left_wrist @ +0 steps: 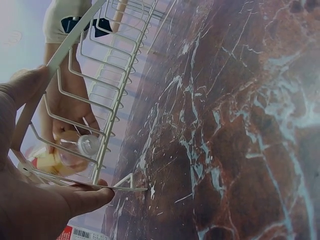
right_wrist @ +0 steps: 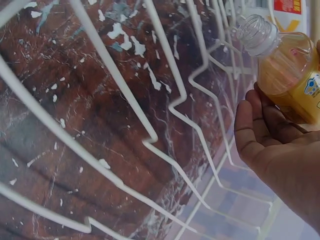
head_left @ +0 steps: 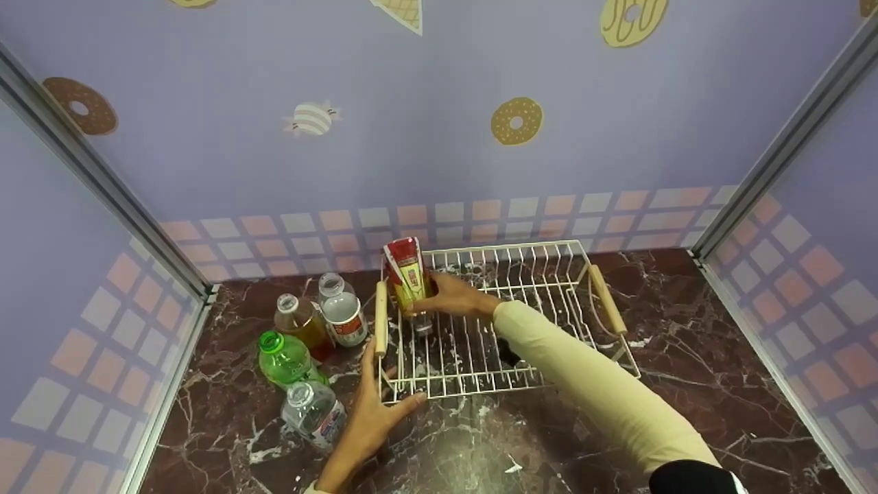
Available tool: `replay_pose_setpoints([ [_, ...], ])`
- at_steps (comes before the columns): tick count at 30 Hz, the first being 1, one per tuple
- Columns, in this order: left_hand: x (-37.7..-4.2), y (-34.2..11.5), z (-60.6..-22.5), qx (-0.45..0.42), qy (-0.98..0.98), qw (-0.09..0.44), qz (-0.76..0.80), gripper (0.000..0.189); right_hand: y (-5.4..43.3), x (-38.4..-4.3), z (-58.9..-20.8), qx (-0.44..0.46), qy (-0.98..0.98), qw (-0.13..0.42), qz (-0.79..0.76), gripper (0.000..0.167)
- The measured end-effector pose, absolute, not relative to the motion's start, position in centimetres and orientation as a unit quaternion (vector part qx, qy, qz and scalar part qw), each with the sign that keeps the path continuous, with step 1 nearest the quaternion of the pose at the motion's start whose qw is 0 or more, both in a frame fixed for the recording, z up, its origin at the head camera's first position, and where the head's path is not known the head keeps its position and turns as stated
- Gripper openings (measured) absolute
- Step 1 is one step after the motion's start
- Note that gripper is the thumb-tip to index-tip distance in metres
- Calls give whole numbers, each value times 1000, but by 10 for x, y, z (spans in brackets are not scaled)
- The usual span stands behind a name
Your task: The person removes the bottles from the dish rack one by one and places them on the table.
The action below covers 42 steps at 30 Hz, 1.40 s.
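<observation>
My right hand [head_left: 456, 296] grips a capless plastic bottle [head_left: 407, 274] with a red and yellow label. The bottle is upside down over the left end of a white wire dish rack [head_left: 473, 396], its clear neck pointing down among the wires. In the right wrist view, fingers [right_wrist: 245, 122] curl beside the bottle [right_wrist: 287, 75], whose open mouth shows. My left hand [head_left: 374, 415] holds the rack's front left corner, below its wooden handle [head_left: 381, 319]. Through the wires in the left wrist view, the bottle's neck [left_wrist: 89, 145] shows near the rack's bottom.
Left of the rack stand uncapped bottles: a clear one [head_left: 341, 312], an amber one [head_left: 302, 322], a green one [head_left: 288, 360] and another clear one [head_left: 314, 415]. A second wooden handle [head_left: 607, 300] is on the rack's right end. Patterned walls enclose the dark marbled surface [head_left: 713, 384].
</observation>
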<state>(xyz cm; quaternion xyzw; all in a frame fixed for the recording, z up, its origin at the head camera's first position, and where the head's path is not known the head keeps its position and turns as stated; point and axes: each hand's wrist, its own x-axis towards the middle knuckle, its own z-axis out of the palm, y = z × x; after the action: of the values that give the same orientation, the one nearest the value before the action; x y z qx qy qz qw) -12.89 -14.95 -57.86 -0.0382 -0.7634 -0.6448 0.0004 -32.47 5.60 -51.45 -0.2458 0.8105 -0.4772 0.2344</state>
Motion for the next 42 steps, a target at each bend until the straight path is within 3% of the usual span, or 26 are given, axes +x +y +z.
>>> replay_pose_setpoints([
  [13, -130, -148, -581, -24, -768, -1, -640, 134, 98, -318, -483, -238, 799, 217, -507, 64],
  [33, -129, -149, -579, -26, -752, 9, -658, 134, 149, -280, -464, -253, 813, 188, -489, 65],
  [42, -128, -149, -579, -36, -757, 8, -653, 135, 161, -260, -457, -269, 810, 181, -488, 73],
])
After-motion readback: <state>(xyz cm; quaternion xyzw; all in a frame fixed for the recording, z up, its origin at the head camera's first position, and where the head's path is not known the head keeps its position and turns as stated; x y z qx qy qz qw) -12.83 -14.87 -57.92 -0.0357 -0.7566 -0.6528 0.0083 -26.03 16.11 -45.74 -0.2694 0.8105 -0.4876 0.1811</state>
